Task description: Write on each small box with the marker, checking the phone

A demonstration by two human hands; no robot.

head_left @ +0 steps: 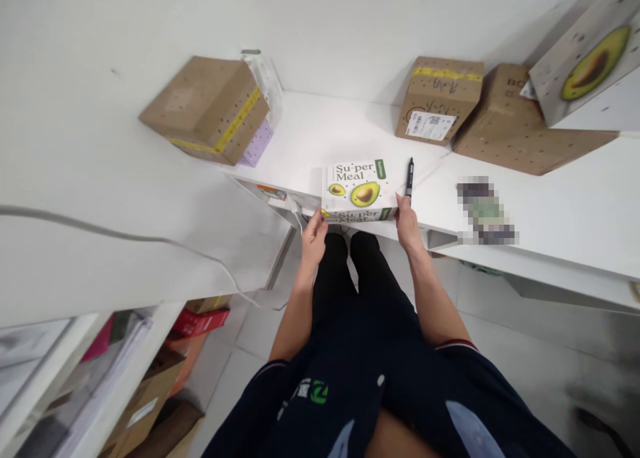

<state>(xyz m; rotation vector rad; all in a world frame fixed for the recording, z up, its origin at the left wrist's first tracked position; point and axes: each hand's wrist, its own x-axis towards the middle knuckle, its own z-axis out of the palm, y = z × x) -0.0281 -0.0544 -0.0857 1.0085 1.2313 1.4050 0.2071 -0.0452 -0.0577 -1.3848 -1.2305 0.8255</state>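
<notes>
A white "Su-per Meal" box (353,181) printed with avocado halves lies at the front edge of the white desk (325,121). At its front left corner my left hand (314,237) is closed on the box, thumb and fingers pressed to the side. My right hand (408,226) grips the front right corner, with part of the fingers hidden. Just beyond the right fingertips lies a black marker pen (411,177), apart from the box and pointing away from me.
Brown cartons stand at the back left (205,105) and back right (440,98). A larger brown carton (525,131) has a white avocado box (590,65) over it. Right of the marker is a blurred-out item (485,211). A grey cable (125,235) hangs at left.
</notes>
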